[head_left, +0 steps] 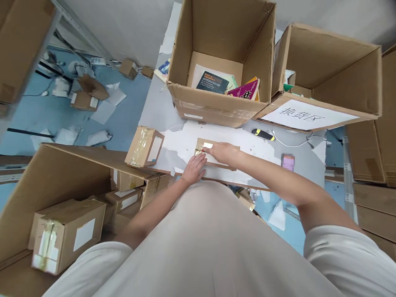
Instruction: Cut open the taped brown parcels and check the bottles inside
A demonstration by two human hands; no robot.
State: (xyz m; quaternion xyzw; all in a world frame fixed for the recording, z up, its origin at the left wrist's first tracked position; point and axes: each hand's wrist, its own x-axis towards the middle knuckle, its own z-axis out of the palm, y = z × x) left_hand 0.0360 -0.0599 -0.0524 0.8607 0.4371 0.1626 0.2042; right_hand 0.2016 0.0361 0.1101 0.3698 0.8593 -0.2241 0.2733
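Fingers [200, 159] of the person's left hand [192, 170] lie loosely spread and nearly straight, resting against the near edge of a small flat carton [201, 141], apparently bracing it rather than gripping it. The right hand [224, 152] is curled over the carton's top, its fingertips at the taped left end, where a speck of red shows; whether they pinch a small tool cannot be told. The carton lies flat near the front edge of a white-topped table [185, 134], just before the person's body. Working well at this tape [198, 153] seems to call for firm downward pressure from the left palm, left fingertips clear of the red speck, and short, shallow strokes that spare the white label [208, 145]. A black-and-yellow tool [262, 134] lies farther back, to the right, touched by neither hand.
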